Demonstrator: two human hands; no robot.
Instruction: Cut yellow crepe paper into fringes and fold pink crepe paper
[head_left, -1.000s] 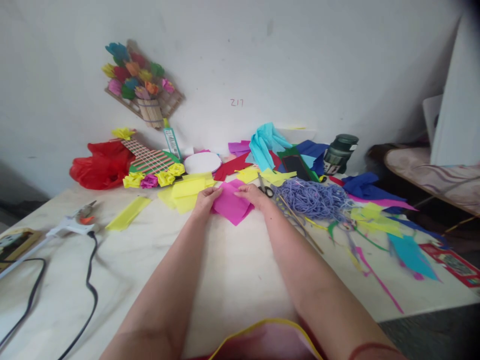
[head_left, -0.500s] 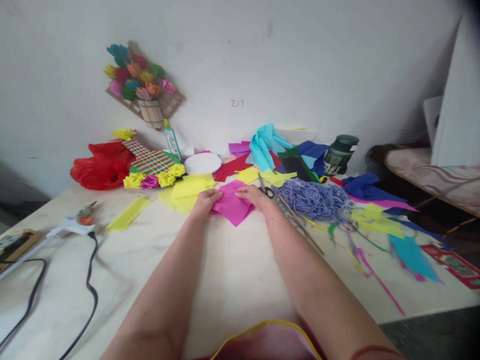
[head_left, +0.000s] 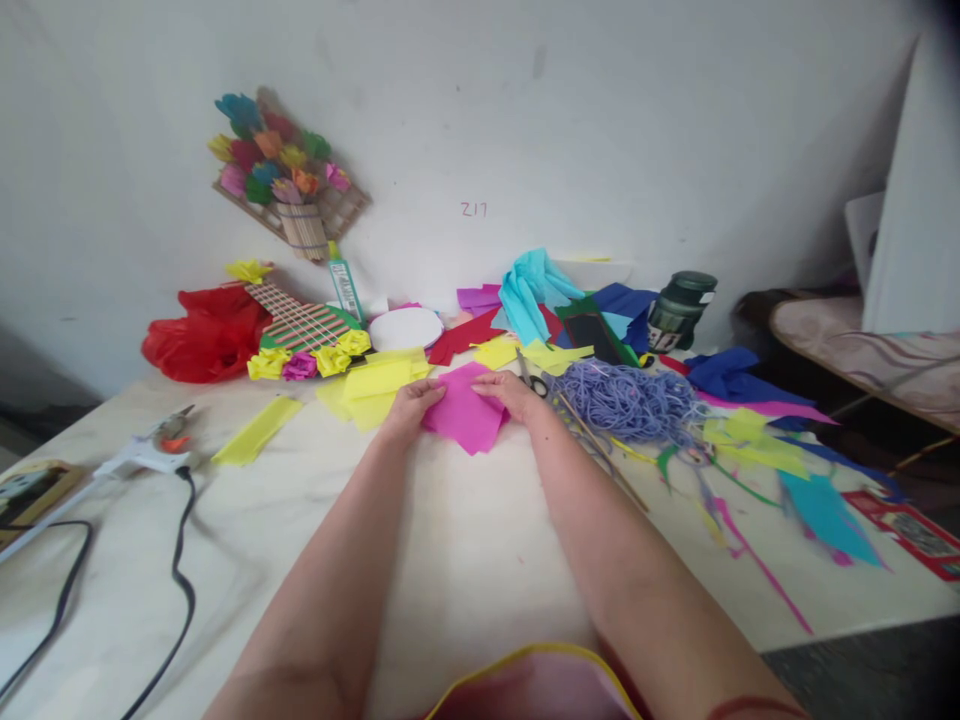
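While left-hand fingers (head_left: 429, 390) and right-hand fingers (head_left: 493, 381) pinch magenta paper (head_left: 465, 418), wall (head_left: 637, 130) bears red "217" (head_left: 474, 210).

A craft corner is showing: pink paper (head_left: 466, 417), scissors (head_left: 528, 376), string (head_left: 626, 398) and a glue gun (head_left: 142, 452) are sharing a table (head_left: 465, 560) below hanging paper flowers (head_left: 268, 150).

You've got a white table (head_left: 465, 560). Socket box (head_left: 34, 490) and glue gun (head_left: 142, 453) near its left edge, yellow strip (head_left: 257, 430) further in. Red bundle (head_left: 199, 340) at the back left corner, jar (head_left: 681, 315) near the back edge, string (head_left: 626, 398) in front of it. Red card (head_left: 911, 530) toward your right edge.
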